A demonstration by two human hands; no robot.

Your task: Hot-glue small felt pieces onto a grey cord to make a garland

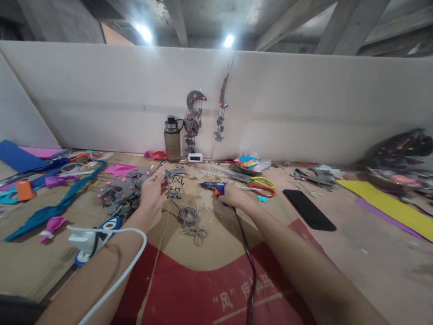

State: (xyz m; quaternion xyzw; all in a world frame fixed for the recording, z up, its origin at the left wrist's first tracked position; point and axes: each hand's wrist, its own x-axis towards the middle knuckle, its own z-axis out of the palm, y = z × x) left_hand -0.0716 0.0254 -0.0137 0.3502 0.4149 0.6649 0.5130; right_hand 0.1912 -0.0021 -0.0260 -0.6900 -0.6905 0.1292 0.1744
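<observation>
My left hand (154, 188) is closed in a pinch on a grey cord (173, 202). From those fingers the cord runs down to a loose tangled coil on the cardboard (209, 243). Just beyond the fingertips is a small grey cut-out piece (177, 172); whether it is joined to the cord I cannot tell. My right hand (233, 197) is wrapped round a blue glue gun (216, 187) with an orange trigger, its nozzle pointing left towards my left hand. A black cable (248, 257) trails from it towards me. Grey decorations with pink and orange dots (118, 192) lie left of my left hand.
A bottle (173, 144) and small white clock (195, 157) stand by the white partition (118, 90), where dotted grey hangings (196, 97) are. Scissors (262, 183) and a black phone (308, 209) lie right. A white cable (142, 250) crosses my left forearm near a power strip (101, 239).
</observation>
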